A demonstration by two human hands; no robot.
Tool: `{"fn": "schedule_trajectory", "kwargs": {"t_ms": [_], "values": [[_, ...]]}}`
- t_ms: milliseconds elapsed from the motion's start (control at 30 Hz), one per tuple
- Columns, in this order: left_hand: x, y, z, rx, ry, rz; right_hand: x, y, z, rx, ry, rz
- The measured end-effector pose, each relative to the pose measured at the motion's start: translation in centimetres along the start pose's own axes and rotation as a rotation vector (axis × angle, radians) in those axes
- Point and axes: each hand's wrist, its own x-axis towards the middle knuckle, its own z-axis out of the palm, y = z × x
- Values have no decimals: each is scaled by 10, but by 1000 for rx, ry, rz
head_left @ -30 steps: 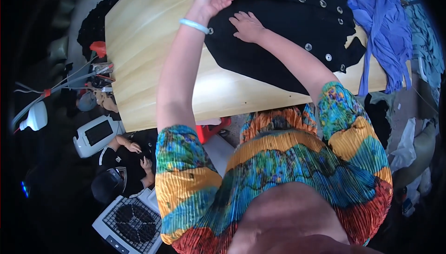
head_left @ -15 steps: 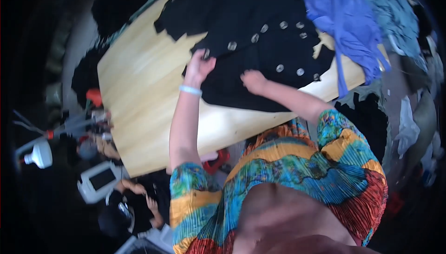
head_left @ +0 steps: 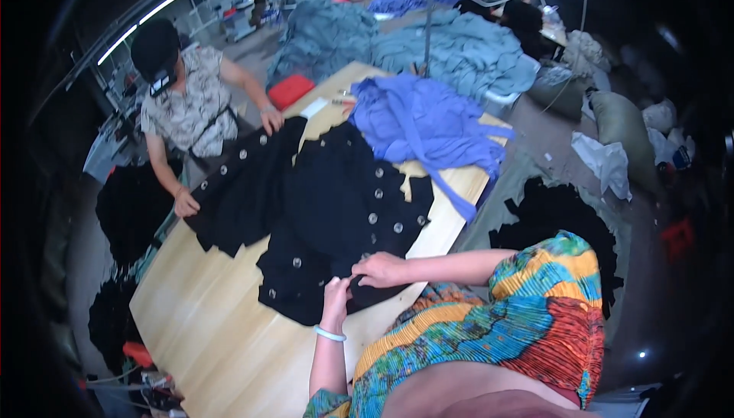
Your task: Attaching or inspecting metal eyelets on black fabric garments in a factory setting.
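Observation:
Black fabric with several shiny round rings along its edges lies spread over the wooden table. At its near edge my left hand, with a pale bracelet at the wrist, is closed in a pinch on the cloth. My right hand comes in from the right, its fingers closed on the same edge, almost touching the left fingertips. Whether something small sits between the fingertips is hidden. Across the table a co-worker grips the far side of the fabric with both hands.
Purple fabric is heaped on the table's far right, beside a red item. Grey-blue cloth is piled behind. Black cloth lies on the floor at right; another black heap is at left.
The view has tilted up, bringing the co-worker and room into sight. My hands were apart over the fabric; now they meet at its near edge.

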Motion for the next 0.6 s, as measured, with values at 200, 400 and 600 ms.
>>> {"fn": "schedule_trajectory", "kwargs": {"t_ms": [200, 400, 600], "values": [[19, 14, 2, -132, -92, 95, -13, -7, 22, 188, 50, -13], [22, 4, 13, -3, -115, -29, -11, 1, 24, 111, 290, 252], [28, -17, 17, -86, -88, -77, -14, 8, 35, 133, 303, 373]]}}
